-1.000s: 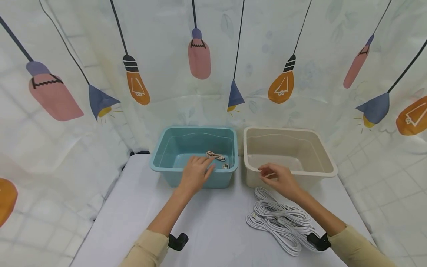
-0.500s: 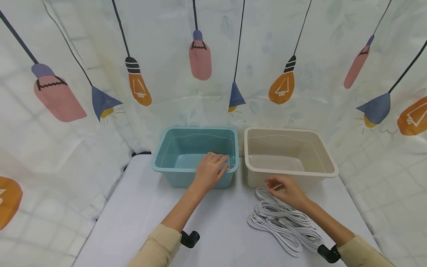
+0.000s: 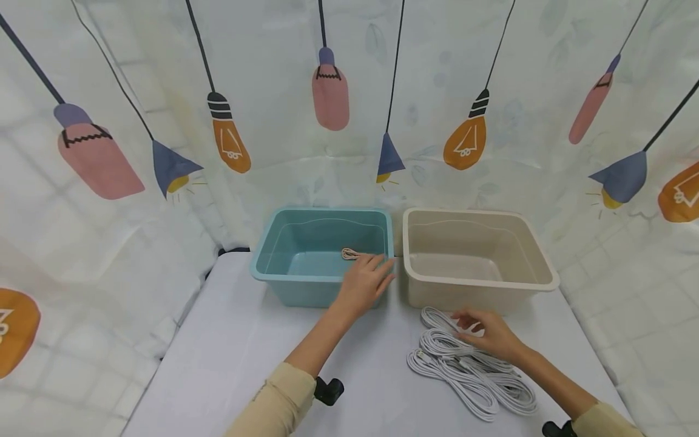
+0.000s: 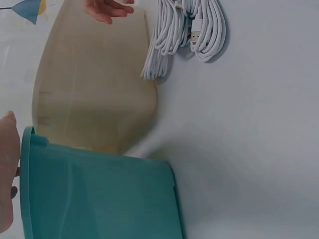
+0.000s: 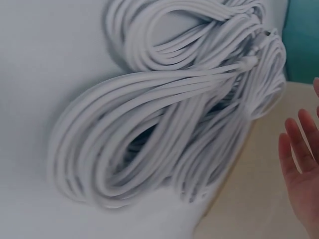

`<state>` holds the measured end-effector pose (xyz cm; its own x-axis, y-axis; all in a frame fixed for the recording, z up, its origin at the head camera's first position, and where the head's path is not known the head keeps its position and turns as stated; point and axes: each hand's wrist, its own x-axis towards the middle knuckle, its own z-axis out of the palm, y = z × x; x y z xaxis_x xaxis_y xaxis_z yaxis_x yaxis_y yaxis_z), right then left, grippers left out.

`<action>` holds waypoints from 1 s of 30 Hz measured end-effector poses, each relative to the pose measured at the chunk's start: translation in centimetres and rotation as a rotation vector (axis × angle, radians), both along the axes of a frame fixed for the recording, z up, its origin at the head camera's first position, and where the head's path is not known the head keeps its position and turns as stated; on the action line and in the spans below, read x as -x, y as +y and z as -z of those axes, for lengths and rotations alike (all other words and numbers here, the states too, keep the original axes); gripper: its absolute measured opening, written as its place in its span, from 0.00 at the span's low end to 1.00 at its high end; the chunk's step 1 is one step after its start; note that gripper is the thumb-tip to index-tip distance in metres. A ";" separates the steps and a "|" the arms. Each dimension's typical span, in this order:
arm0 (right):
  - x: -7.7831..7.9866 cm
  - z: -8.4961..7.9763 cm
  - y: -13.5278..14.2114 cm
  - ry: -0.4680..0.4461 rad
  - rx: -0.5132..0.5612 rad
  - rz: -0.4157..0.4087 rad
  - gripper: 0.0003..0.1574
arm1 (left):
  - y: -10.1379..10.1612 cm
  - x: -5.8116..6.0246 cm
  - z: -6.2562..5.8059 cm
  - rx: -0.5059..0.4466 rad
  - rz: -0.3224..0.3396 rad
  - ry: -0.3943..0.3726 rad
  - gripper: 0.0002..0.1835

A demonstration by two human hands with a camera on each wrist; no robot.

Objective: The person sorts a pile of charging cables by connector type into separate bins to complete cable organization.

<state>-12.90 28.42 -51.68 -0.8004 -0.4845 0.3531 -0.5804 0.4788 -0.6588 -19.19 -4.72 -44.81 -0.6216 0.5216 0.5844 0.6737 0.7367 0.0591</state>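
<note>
My left hand (image 3: 363,282) is over the near right rim of the teal bin (image 3: 295,285), fingers spread and holding nothing. Inside that bin a thin beige cable bundle (image 3: 349,254) shows partly, the rest hidden behind my hand. My right hand (image 3: 488,334) hovers above the far end of a pile of coiled white cables (image 3: 453,352), fingers loosely bent with nothing between them. Up close in the right wrist view, the white cables (image 5: 149,114) lie in long tied loops, with the hand (image 5: 304,169) apart from them. A USB plug (image 4: 196,35) shows on one coil in the left wrist view.
A beige bin (image 3: 480,291) stands right of the teal one, just behind the cable pile. Both bins stand at the back of the white-covered table (image 3: 218,340), against a curtain (image 3: 262,121) printed with lamps.
My left hand has moved right across the teal bin to its right side. My right hand has drawn back from the beige bin's rim and come down over the white cables.
</note>
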 end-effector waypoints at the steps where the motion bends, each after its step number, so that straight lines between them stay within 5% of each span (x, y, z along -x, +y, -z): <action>1: -0.1 0.2 0.2 -0.002 -0.005 0.001 0.20 | 0.2 0.1 0.0 0.001 0.005 -0.005 0.18; 18: -0.5 3.0 2.1 -0.112 -0.060 -0.025 0.24 | 1.8 1.9 -0.1 0.012 0.193 -0.068 0.18; 24: -0.6 3.5 2.1 -0.203 -0.077 0.004 0.22 | 2.0 2.5 0.2 0.024 0.212 -0.070 0.19; 30: -0.7 3.8 1.9 -0.171 -0.065 -0.014 0.24 | 2.2 2.7 0.5 0.015 0.232 -0.070 0.17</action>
